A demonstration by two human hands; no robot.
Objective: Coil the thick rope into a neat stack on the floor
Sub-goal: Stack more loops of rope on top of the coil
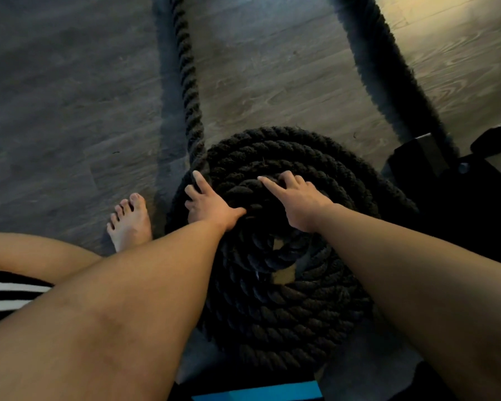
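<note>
Rope (272, 299) thick, black, twisted, mostly wound into flat round coil on wood-grain floor (70, 96), directly in front of and below camera. Several concentric turns, stacked at least two layers high on far side; small gaps at coil centre showing floor. No containers in view. Two uncoiled runs leaving far side of coil: left run (188, 82) straight, long axis pointing away toward top of frame, joining coil at its far-left edge; right run (388, 82) blurred, slanting from top centre-right down toward black equipment base (434, 163) just right of coil; whether it touches the base cannot be told. Left hand (211, 204) on far-left part of coil, palm down, fingers spread and curled over outer turns, pressing rather than closed around anything. Right hand (295, 198) on top of coil near far-centre, index finger extended flat along a turn, other fingers hooked into rope; full grasp not confirmable. Bare foot (130, 221) on floor just left of coil. Blue object (258, 392) at bottom edge, near side of coil, identity unclear.
</note>
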